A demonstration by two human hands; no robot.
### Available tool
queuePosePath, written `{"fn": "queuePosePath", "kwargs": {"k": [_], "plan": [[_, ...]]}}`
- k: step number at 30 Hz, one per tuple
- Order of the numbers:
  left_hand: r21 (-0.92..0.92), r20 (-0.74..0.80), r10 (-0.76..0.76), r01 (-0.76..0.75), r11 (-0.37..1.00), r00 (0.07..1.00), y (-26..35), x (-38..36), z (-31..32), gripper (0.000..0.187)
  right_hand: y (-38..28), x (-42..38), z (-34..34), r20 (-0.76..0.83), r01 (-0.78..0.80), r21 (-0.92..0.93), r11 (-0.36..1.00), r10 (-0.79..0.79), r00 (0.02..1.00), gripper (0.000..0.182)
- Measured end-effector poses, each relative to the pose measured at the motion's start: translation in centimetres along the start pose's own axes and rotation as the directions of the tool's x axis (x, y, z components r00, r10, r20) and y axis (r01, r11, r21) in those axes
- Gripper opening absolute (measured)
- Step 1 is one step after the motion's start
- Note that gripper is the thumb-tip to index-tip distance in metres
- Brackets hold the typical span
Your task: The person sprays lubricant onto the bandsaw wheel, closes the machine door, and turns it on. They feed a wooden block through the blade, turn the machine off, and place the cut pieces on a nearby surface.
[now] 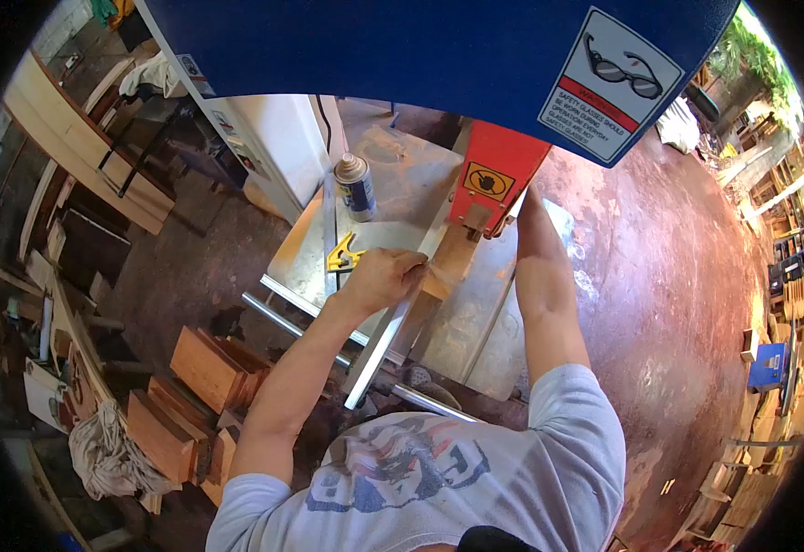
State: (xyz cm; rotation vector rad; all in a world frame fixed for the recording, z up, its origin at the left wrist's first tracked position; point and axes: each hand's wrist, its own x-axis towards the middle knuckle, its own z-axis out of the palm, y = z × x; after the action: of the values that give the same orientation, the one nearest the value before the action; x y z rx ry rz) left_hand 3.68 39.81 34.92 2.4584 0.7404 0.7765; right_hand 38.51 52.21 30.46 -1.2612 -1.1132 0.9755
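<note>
My left hand point(389, 278) is closed, its fingers curled over the metal fence point(379, 348) and its fingertips at the edge of a piece of wood point(455, 256). The wood lies along the fence on the bandsaw table point(476, 317), under the red blade guard point(503, 170). My right forearm point(546, 276) reaches up the guard's right side, with the hand itself point(528, 204) almost wholly hidden behind it. Left of the fence, a yellow-headed combination square point(340, 255) lies near my left hand, and a spray can point(355, 189) stands farther back.
The blue bandsaw housing point(402, 55) with a safety-glasses label hangs overhead. Stacked wooden blocks point(204, 373) stand low at the left, near a crumpled cloth point(112, 451). A long board point(89, 138) leans at far left. A blue box point(767, 365) and lumber line the right wall.
</note>
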Motion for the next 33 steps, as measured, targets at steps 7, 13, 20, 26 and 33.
{"fn": "queuePosePath", "kwargs": {"k": [7, 13, 20, 26, 33], "plan": [[0.013, -0.033, 0.052, -0.052, 0.999, 0.998, -0.3, -0.1, 0.7, 0.019, 0.0, 0.3, 0.1, -0.007, -0.001, -0.012, 1.0, 0.001, 1.0, 0.025], [0.015, -0.07, 0.073, -0.072, 0.997, 0.995, -0.5, 0.0, 1.4, 0.02, 0.0, 0.7, 0.1, -0.01, -0.002, -0.016, 1.0, 0.002, 1.0, 0.025], [0.047, -0.04, 0.049, -0.047, 0.998, 0.998, 0.0, 0.3, 1.2, 0.023, -0.3, 1.2, 0.0, -0.015, 0.003, -0.019, 1.0, -0.003, 1.0, 0.025], [0.042, -0.041, 0.06, -0.059, 0.997, 0.997, -0.4, 0.7, 1.3, 0.024, -0.4, 1.5, 0.0, -0.015, 0.004, -0.022, 1.0, -0.005, 1.0, 0.024], [0.031, -0.032, 0.062, -0.061, 0.998, 0.998, -0.7, 1.2, 1.4, 0.022, -0.6, 1.9, 0.0, -0.01, 0.004, -0.022, 1.0, -0.005, 1.0, 0.024]]}}
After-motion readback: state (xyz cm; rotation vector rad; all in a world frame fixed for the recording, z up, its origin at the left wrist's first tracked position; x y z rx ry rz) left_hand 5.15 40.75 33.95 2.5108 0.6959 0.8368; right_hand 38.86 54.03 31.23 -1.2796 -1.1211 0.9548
